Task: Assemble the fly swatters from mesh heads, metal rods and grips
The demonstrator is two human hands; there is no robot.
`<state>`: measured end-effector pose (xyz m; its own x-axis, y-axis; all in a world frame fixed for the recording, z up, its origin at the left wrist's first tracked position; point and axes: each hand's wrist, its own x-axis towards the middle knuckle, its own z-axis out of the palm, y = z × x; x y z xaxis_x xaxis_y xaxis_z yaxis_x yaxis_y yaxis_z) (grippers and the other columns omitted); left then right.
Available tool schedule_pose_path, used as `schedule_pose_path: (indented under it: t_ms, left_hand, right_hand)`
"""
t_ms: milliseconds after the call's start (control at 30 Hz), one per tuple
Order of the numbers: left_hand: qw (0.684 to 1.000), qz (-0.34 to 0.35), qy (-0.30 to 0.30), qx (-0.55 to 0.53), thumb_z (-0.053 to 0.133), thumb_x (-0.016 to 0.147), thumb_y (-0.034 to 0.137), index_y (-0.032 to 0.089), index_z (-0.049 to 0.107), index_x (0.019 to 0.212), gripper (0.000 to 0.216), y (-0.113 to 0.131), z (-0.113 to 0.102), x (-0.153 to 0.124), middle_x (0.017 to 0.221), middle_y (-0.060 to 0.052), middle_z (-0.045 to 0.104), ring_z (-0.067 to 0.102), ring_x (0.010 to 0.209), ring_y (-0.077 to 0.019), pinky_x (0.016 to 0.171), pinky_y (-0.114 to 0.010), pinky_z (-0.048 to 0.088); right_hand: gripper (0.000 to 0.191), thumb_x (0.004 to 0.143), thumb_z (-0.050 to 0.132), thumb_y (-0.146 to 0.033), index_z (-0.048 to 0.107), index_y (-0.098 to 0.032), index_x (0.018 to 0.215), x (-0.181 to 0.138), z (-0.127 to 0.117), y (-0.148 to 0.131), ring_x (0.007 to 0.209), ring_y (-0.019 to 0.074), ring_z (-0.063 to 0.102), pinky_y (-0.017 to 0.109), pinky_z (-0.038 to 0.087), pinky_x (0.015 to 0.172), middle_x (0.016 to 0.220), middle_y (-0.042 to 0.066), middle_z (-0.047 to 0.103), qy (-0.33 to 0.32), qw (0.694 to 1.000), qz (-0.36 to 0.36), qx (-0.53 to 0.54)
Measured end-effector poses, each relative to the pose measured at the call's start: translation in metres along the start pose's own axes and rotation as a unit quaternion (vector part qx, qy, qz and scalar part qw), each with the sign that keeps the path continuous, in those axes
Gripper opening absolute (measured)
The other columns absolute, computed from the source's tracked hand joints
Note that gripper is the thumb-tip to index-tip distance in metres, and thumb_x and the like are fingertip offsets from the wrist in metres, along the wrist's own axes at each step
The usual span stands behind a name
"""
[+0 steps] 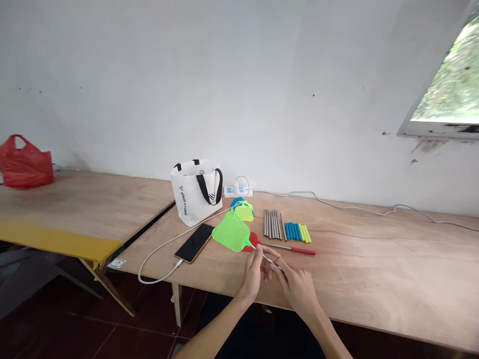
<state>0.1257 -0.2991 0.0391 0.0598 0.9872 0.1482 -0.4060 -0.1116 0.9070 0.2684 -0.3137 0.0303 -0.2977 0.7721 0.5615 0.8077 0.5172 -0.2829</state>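
Observation:
A green fly swatter (231, 232) is held above the table's front edge, its perforated head pointing to the far left. My left hand (253, 271) is closed on its thin metal rod near the head. Farther down the same rod, the fingers of my right hand (295, 281) are closed too; the rod's lower end is hidden by them. Behind the green head lies a red fly swatter (303, 251) with a metal rod and red grip. Metal rods (273, 224) lie in a row beyond, beside several blue grips (293, 231) and yellow grips (305, 234).
Blue and yellow swatter heads (244, 212) lie stacked near a power strip (228, 192). A white tote bag (192, 199) stands at the back left. A phone (194, 243) charges by a white cable (153, 249). A red plastic bag (28, 167) sits on the neighbouring table.

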Motion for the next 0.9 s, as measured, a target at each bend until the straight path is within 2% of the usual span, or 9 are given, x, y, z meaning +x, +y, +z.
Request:
schedule_pose_path:
  t_ms: [133, 267, 367, 467, 633, 700, 767, 833, 900]
  left_hand:
    - [0.995, 0.050, 0.070, -0.059, 0.057, 0.087, 0.073, 0.016, 0.057, 0.073, 0.058, 0.021, -0.016, 0.012, 0.071, -0.003, 0.064, 0.046, 0.039, -0.0070, 0.037, -0.020, 0.031]
    - [0.981, 0.096, 0.122, -0.116, 0.070, 0.082, 0.067, 0.018, 0.050, 0.071, 0.054, 0.055, -0.051, 0.026, 0.065, 0.003, 0.057, 0.042, 0.037, -0.0046, 0.038, -0.018, 0.032]
    - [0.967, 0.125, 0.163, -0.152, 0.074, 0.080, 0.063, 0.019, 0.046, 0.070, 0.053, 0.078, -0.077, 0.033, 0.061, 0.006, 0.050, 0.040, 0.038, -0.0047, 0.037, -0.018, 0.034]
    - [0.962, 0.139, 0.175, -0.158, 0.074, 0.084, 0.059, 0.019, 0.048, 0.073, 0.049, 0.088, -0.092, 0.036, 0.060, 0.007, 0.046, 0.037, 0.039, -0.0044, 0.038, -0.017, 0.033]
    - [0.961, 0.134, 0.157, -0.184, 0.068, 0.089, 0.057, 0.019, 0.059, 0.088, 0.039, 0.082, -0.087, 0.035, 0.055, 0.008, 0.043, 0.035, 0.038, -0.0060, 0.039, -0.017, 0.033]
    - [0.959, 0.143, 0.163, -0.183, 0.065, 0.090, 0.060, 0.019, 0.060, 0.086, 0.041, 0.078, -0.083, 0.035, 0.053, 0.008, 0.044, 0.035, 0.037, -0.0061, 0.039, -0.018, 0.034]
    - [0.957, 0.157, 0.188, -0.154, 0.064, 0.089, 0.062, 0.017, 0.060, 0.079, 0.046, 0.076, -0.082, 0.037, 0.056, 0.004, 0.054, 0.038, 0.037, -0.0060, 0.039, -0.018, 0.034]
    - [0.955, 0.178, 0.214, -0.104, 0.062, 0.089, 0.063, 0.016, 0.061, 0.076, 0.049, 0.075, -0.080, 0.038, 0.069, -0.003, 0.068, 0.043, 0.038, -0.0065, 0.039, -0.020, 0.034]
    - [0.952, 0.198, 0.224, -0.060, 0.059, 0.090, 0.064, 0.015, 0.065, 0.079, 0.051, 0.072, -0.074, 0.038, 0.084, -0.010, 0.075, 0.046, 0.040, -0.0073, 0.039, -0.022, 0.034]
  right_hand:
    - [0.047, 0.106, 0.033, -0.048, 0.067, -0.027, 0.083, 0.000, -0.006, 0.018, 0.055, 0.0165, 0.066, 0.026, 0.026, 0.048, 0.069, 0.002, 0.072, 0.005, 0.997, 0.011, -0.081]
    - [0.044, 0.105, 0.034, -0.052, 0.070, -0.029, 0.094, 0.000, -0.019, 0.066, 0.077, 0.0188, 0.071, 0.025, 0.038, 0.057, 0.088, 0.004, 0.076, 0.013, 0.997, 0.016, -0.074]
    - [0.045, 0.104, 0.035, -0.053, 0.071, -0.029, 0.091, -0.001, -0.029, 0.104, 0.072, 0.0186, 0.068, 0.027, 0.045, 0.066, 0.075, 0.002, 0.072, 0.017, 0.999, 0.021, -0.045]
    - [0.047, 0.102, 0.037, -0.056, 0.070, -0.028, 0.083, -0.003, -0.034, 0.128, 0.070, 0.0196, 0.067, 0.031, 0.050, 0.071, 0.072, 0.003, 0.071, 0.030, 0.998, 0.044, -0.016]
    - [0.045, 0.095, 0.046, -0.061, 0.070, -0.028, 0.076, -0.006, -0.035, 0.129, 0.068, 0.0210, 0.068, 0.031, 0.053, 0.063, 0.073, 0.002, 0.073, 0.022, 0.992, 0.112, 0.046]
    - [0.043, 0.093, 0.050, -0.061, 0.070, -0.027, 0.075, -0.007, -0.036, 0.125, 0.065, 0.0209, 0.068, 0.030, 0.053, 0.059, 0.072, 0.002, 0.074, 0.012, 0.988, 0.135, 0.077]
    - [0.040, 0.092, 0.052, -0.059, 0.072, -0.027, 0.078, -0.008, -0.040, 0.123, 0.068, 0.0214, 0.071, 0.031, 0.056, 0.061, 0.076, 0.002, 0.076, 0.014, 0.984, 0.144, 0.101]
    - [0.039, 0.093, 0.052, -0.057, 0.073, -0.027, 0.082, -0.008, -0.043, 0.122, 0.075, 0.0226, 0.073, 0.033, 0.059, 0.068, 0.082, 0.003, 0.078, 0.032, 0.984, 0.137, 0.109]
    - [0.041, 0.096, 0.048, -0.056, 0.074, -0.027, 0.083, -0.007, -0.045, 0.116, 0.079, 0.0236, 0.075, 0.035, 0.060, 0.074, 0.084, 0.004, 0.079, 0.053, 0.986, 0.122, 0.104]
